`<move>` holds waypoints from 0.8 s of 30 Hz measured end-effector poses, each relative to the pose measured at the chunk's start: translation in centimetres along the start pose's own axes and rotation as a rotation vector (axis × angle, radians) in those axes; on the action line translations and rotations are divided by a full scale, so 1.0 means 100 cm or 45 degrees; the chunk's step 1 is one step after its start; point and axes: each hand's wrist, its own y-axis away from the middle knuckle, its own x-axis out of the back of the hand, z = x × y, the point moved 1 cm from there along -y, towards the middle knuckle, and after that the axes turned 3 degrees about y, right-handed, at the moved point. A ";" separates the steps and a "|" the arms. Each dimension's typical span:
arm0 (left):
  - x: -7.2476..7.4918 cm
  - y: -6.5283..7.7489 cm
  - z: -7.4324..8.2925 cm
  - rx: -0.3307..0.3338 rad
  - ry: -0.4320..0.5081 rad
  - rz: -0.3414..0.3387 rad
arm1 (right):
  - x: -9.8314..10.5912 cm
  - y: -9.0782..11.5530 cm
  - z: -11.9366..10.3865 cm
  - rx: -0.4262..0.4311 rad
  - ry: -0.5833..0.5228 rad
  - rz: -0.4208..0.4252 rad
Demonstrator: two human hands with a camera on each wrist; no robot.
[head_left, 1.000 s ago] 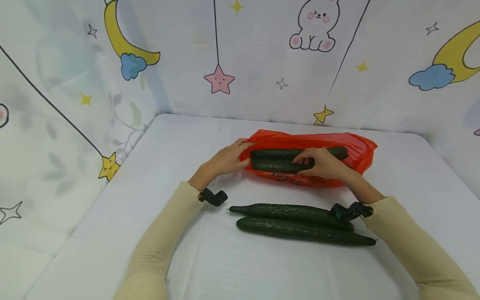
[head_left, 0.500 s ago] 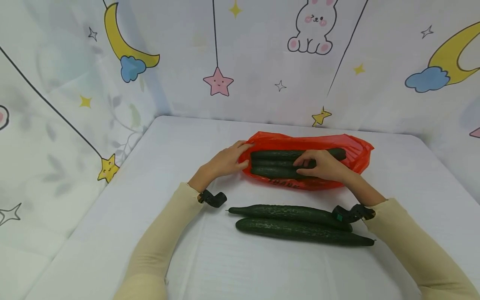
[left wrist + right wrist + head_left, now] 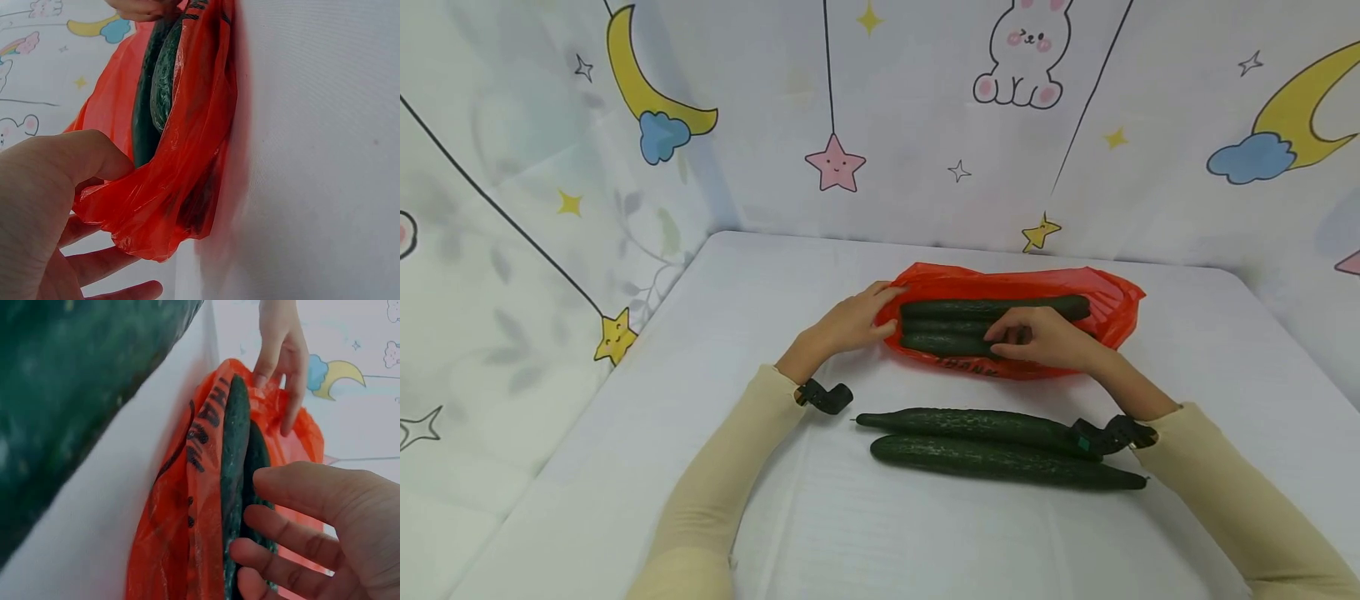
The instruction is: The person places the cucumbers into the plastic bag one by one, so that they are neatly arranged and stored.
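A red plastic bag point(image 3: 1120, 312) with black lettering lies toward the back of the table, its mouth spread wide. Three dark green cucumbers lie side by side in it, the front one point(image 3: 947, 344) nearest the lettering. My left hand point(image 3: 850, 321) pinches the bag's left edge; in the left wrist view the thumb is over the film point(image 3: 156, 206), the fingers behind it. Over the cucumbers is my right hand point(image 3: 1045, 337), fingers loosely bent and apart, holding nothing in the right wrist view. It hides part of the cucumbers.
Two more cucumbers lie in front of the bag, a rear one point(image 3: 970, 422) and a front one point(image 3: 1000, 461). The right wrist camera point(image 3: 1108, 433) is over the rear one's right end. A printed cloth point(image 3: 910, 108) hangs behind the white table point(image 3: 790, 517).
My right hand has lowered a cucumber into the bag's front side and let go of it, then drawn back slightly. The left hand still keeps its grip on the bag's edge.
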 end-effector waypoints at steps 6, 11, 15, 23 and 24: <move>-0.001 0.000 -0.001 0.010 0.000 -0.010 | -0.002 0.006 -0.010 0.079 -0.013 -0.064; 0.000 -0.001 -0.001 0.007 -0.006 -0.014 | -0.004 0.012 -0.020 0.095 -0.039 -0.169; 0.000 -0.001 -0.001 0.007 -0.017 -0.015 | -0.006 0.017 -0.028 0.085 -0.034 -0.244; 0.000 -0.002 -0.001 0.004 -0.024 -0.021 | -0.011 0.031 -0.037 0.113 -0.184 -0.388; 0.000 -0.002 0.000 0.004 -0.024 -0.022 | -0.012 0.033 -0.038 0.117 -0.202 -0.409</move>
